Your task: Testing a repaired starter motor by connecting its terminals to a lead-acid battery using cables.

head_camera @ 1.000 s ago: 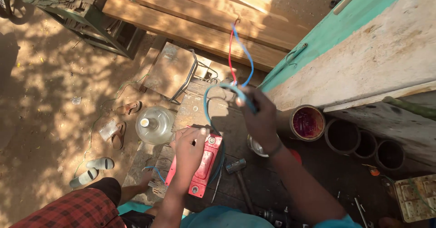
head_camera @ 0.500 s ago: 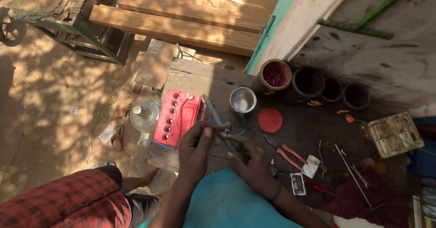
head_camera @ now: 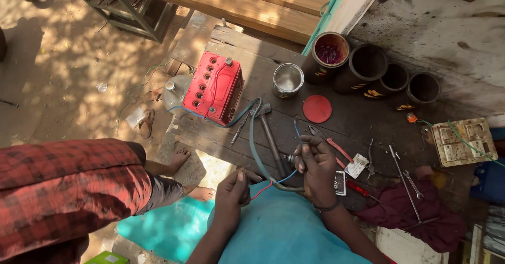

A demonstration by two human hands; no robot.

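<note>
Hands (head_camera: 315,169) apart, cable (head_camera: 255,137) lowered

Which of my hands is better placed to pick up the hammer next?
Probably the right hand: it sits beside the hammer handle's near end, though it grips the grey cable. The left hand, pinching wire ends, is farther.

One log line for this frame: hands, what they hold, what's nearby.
left hand: pinches red wire | right hand: grips grey cable | nearby: red battery, hammer, metal cup
</note>
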